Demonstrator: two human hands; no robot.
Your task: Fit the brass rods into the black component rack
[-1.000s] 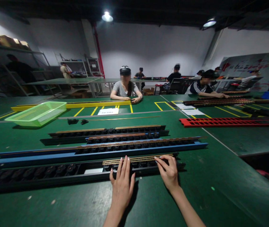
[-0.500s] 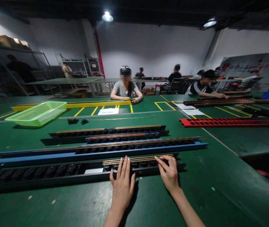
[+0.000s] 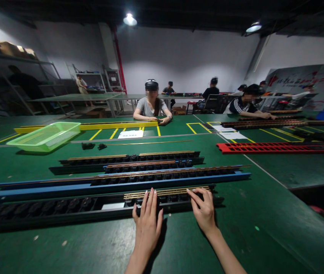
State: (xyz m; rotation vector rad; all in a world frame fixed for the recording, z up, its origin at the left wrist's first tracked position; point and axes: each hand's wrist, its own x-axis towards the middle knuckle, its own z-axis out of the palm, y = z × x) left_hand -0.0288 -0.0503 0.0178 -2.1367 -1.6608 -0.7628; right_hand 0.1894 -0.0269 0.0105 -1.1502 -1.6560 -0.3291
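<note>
A long black channel [image 3: 50,220] lies across the near table, with several dark rounded blocks [image 3: 48,209] seated in its left part. Thin brass-coloured rods [image 3: 170,192] rest along the right part of this channel. My left hand [image 3: 147,224] lies palm down over the near wall, its stretched fingertips touching the rods. Farther right, my right hand [image 3: 204,210] pinches at the rods between thumb and forefinger; how many it grips cannot be made out. A white strip [image 3: 113,206] shows inside the channel, left of my left hand.
Behind the near channel lie a blue channel [image 3: 50,190] and a dark channel [image 3: 56,170] with more rods. A green basket [image 3: 43,139] stands back left, a red rack [image 3: 264,147] right. One co-worker [image 3: 150,106] sits opposite; another person [image 3: 244,104] works at the right.
</note>
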